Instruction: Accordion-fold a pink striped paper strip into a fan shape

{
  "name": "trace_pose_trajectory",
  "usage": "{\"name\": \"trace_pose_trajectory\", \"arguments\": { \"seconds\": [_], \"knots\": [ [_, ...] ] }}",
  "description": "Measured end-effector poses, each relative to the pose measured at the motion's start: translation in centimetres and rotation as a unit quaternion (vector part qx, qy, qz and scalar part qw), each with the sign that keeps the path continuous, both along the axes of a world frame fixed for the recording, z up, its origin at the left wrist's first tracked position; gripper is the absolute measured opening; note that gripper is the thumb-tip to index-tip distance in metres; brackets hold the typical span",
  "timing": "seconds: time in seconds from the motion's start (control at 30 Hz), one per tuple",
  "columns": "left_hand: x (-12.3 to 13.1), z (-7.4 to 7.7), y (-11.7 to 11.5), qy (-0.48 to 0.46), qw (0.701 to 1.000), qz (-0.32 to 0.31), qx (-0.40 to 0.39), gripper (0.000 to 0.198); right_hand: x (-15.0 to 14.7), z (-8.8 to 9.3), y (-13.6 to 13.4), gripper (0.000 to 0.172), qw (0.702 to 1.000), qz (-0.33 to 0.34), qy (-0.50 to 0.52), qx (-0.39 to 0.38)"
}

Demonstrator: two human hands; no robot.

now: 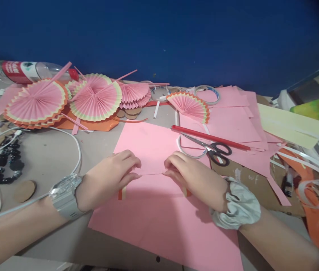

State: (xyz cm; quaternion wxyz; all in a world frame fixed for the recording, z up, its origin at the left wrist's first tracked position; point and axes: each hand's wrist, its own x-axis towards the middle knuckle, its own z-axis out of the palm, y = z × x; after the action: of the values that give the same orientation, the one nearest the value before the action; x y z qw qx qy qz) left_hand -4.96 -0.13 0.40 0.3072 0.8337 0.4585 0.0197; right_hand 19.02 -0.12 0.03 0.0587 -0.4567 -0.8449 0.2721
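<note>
My left hand (112, 173) and my right hand (187, 175) face each other, thumbs and fingers pinched on the upper edge of a pink paper strip (153, 186). Orange and yellow bands show at both short ends of that strip, and a thin crease line runs between my fingertips. Beneath lies a large pink paper sheet (159, 229), and more pink paper spreads behind my hands. Just beyond my right hand are black-handled scissors (218, 150), blades pointing left, with a long red stick-like piece (210, 137) behind them.
Pleated paper fans (36, 101) lie at the back left, before a plastic bottle (20, 71) on its side. A half-opened fan (190, 107) and a tape roll (207, 95) sit behind the scissors. Cardboard (241, 180) and paper scraps crowd the right; a white cable (78, 146) loops left.
</note>
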Motion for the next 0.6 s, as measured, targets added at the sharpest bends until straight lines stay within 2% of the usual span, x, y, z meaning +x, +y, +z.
{"name": "trace_pose_trajectory", "arguments": {
  "seconds": [0.13,0.27,0.4,0.6],
  "knots": [
    [0.2,0.2,0.3,-0.001,1.000,0.006,-0.029,0.013,0.6,-0.1,-0.4,0.010,1.000,0.019,0.007,-0.015],
    [0.1,0.2,0.3,-0.015,0.999,-0.003,-0.048,0.014,0.7,-0.5,-1.4,0.008,1.000,-0.012,0.017,-0.011],
    [0.1,-0.2,0.3,-0.007,0.999,-0.039,0.001,0.018,0.4,-0.7,-1.9,0.003,0.999,-0.022,0.036,-0.001],
    [0.4,-0.5,0.4,-0.013,0.991,-0.094,0.091,0.019,-0.1,-1.2,-2.0,0.009,0.998,-0.018,0.051,0.015]
  ]
}}
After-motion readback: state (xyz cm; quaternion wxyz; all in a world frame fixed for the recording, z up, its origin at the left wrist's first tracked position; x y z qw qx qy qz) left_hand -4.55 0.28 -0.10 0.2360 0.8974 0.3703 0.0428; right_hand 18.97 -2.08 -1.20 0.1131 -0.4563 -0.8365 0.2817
